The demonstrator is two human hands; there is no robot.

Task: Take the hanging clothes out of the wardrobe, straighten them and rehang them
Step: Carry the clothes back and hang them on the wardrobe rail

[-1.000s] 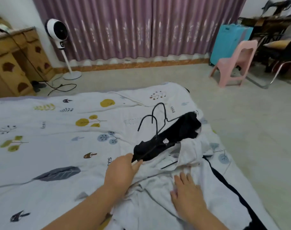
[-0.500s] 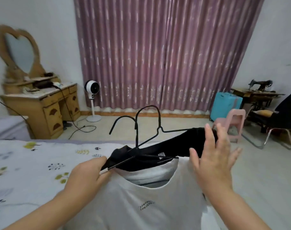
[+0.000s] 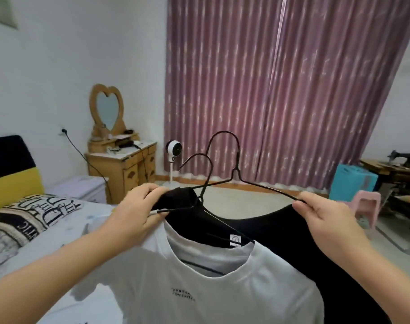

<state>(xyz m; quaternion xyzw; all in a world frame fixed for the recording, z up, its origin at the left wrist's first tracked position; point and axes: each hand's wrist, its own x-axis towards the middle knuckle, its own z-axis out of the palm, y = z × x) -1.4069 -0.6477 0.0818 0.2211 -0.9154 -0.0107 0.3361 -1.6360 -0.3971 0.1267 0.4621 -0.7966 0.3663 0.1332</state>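
Two garments hang in the air in front of me on black wire hangers. The white T-shirt (image 3: 213,288) with small black lettering is nearest me. Behind it hangs a black top (image 3: 281,230). My left hand (image 3: 138,213) grips the left shoulders of both garments together with the end of the smaller hanger (image 3: 199,164). My right hand (image 3: 323,218) pinches the right arm of the larger hanger (image 3: 234,155) and the black top's right shoulder. Both hooks point up and free. No wardrobe is in view.
The bed (image 3: 59,242) with a printed pillow (image 3: 24,218) lies at lower left. A wooden dresser (image 3: 126,164) with a heart mirror and a white fan (image 3: 173,150) stand by the purple curtain (image 3: 281,90). A pink chair (image 3: 367,206), blue box (image 3: 351,181) and sewing table (image 3: 398,169) are at right.
The clothes came up off the bed and now hang in the air. My right hand, flat on the shirt then open beside it, now grips the right hanger arm. The view rose.
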